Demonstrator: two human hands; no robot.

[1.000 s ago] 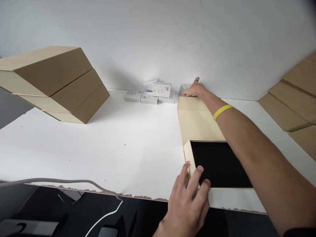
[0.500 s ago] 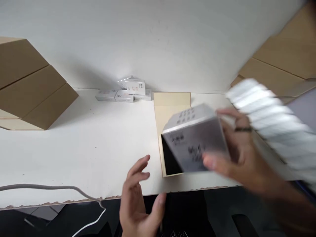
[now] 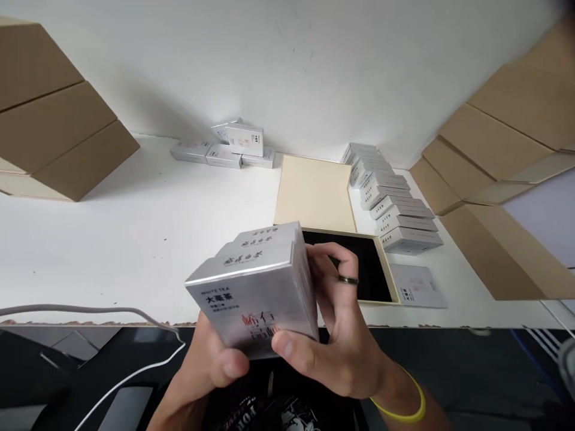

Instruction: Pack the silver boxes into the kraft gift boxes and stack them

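We have the stack (image 3: 251,293), at least three silver boxes set face to face, up over the table's (image 3: 130,257) near edge, where it hides the left end of the open case (image 3: 390,269). Our right hand (image 3: 330,317) pinches it, thumb laid on the printed front and fingers curled around the right side. Our left hand (image 3: 209,353) sits at the lower left corner, thumb showing by the bottom edge; its fingers are hidden, so we cannot tell how they close. We judge the boxes to be light card, stiff along the edges but easy to dent in the middle of a face. The coating looks glossy and smooth, and the tops stand slightly stepped, so a middle box could slip out if we squeeze only the sides. We do best to press front to back, from first box to last, with a palm under the bottom, keeping pressure even and off the corners.
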